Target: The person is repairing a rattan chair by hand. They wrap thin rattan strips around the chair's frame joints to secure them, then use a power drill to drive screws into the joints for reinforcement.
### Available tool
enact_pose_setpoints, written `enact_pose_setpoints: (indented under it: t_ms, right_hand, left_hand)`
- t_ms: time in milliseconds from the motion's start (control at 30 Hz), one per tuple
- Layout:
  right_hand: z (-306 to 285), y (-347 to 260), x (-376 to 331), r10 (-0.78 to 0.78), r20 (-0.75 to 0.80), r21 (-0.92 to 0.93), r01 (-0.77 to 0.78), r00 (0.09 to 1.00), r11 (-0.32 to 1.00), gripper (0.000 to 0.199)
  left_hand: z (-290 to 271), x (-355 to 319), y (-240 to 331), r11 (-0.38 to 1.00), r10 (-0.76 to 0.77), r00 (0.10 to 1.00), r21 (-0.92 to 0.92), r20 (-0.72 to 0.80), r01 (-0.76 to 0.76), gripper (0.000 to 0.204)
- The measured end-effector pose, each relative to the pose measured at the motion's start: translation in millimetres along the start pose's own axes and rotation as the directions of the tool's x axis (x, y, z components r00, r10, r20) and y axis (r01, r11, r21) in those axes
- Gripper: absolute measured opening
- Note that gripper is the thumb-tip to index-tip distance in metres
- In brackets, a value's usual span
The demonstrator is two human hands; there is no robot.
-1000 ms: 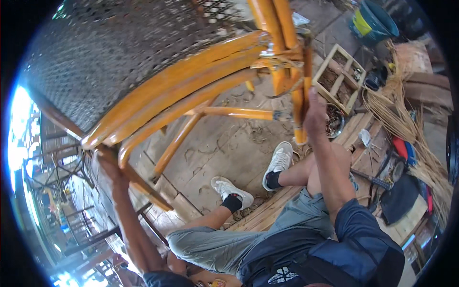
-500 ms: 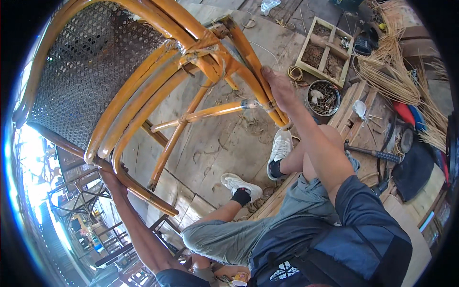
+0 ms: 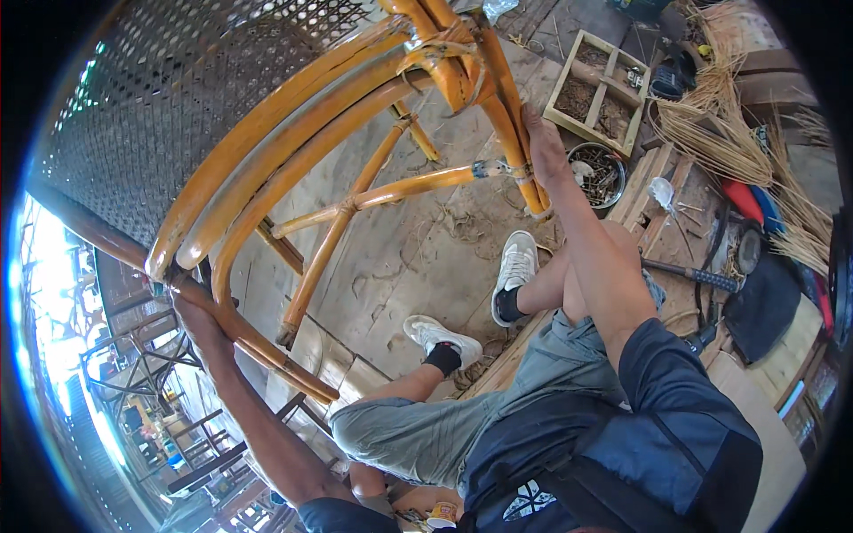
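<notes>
A tilted rattan chair (image 3: pixel 444 67) with orange-brown poles fills the upper left. Its dark woven cane panel (image 3: pixel 169 98) reaches the far left edge. My left hand (image 3: pixel 203 324) is closed around a pole at the chair's lower left, where the curved poles end. Higher up on the right, my right hand (image 3: pixel 546 151) grips a leg made of paired poles, close to its end. A stretcher (image 3: pixel 413 187) joins that leg to the others, crossed by a thinner pole. Part of the chair runs out of view at the top.
A divided wooden box (image 3: pixel 586 133) and a round tin (image 3: pixel 622 191) of small metal pieces stand beyond my right hand. Right of them lie cane strips (image 3: pixel 715 147) and a hammer (image 3: pixel 689 274). My white shoes (image 3: pixel 517 266) rest on the plank floor. Furniture frames stand at lower left.
The chair has turned and shifted, its upper joint moving right and slightly up. My right hand has gone right with it; my left hand has moved only slightly. Both keep their grip.
</notes>
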State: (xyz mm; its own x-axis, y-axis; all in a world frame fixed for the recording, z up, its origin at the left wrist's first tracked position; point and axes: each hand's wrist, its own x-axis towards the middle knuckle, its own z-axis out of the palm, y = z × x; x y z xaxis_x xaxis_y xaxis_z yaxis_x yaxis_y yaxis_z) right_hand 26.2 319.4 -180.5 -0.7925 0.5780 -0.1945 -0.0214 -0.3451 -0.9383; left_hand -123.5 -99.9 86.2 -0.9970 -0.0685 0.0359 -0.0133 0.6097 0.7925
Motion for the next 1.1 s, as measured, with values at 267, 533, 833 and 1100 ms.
enact_pose_setpoints:
  t_ms: [267,533,833,1100]
  right_hand:
    - [-26,26,1,0.001,-0.211,-0.064,-0.015,0.978,0.998,0.062]
    - [2,66,-26,0.129,-0.028,-0.428,-0.129,0.991,0.895,0.083]
    - [43,40,-37,0.04,0.073,-0.235,-0.021,0.997,0.972,0.072]
    - [57,32,-48,-0.007,0.185,-0.267,0.057,0.983,0.962,0.061]
  left_hand:
    - [36,0,46,0.979,-0.131,0.991,-0.164,-0.041,0.123,0.05]
    - [-16,43,-18,0.926,-0.324,0.945,-0.196,0.03,0.324,0.057]
    - [-42,46,-100,0.925,-0.322,0.947,-0.217,-0.016,0.311,0.059]
    - [-52,38,-145,0.885,-0.43,0.898,-0.24,-0.093,0.399,0.06]
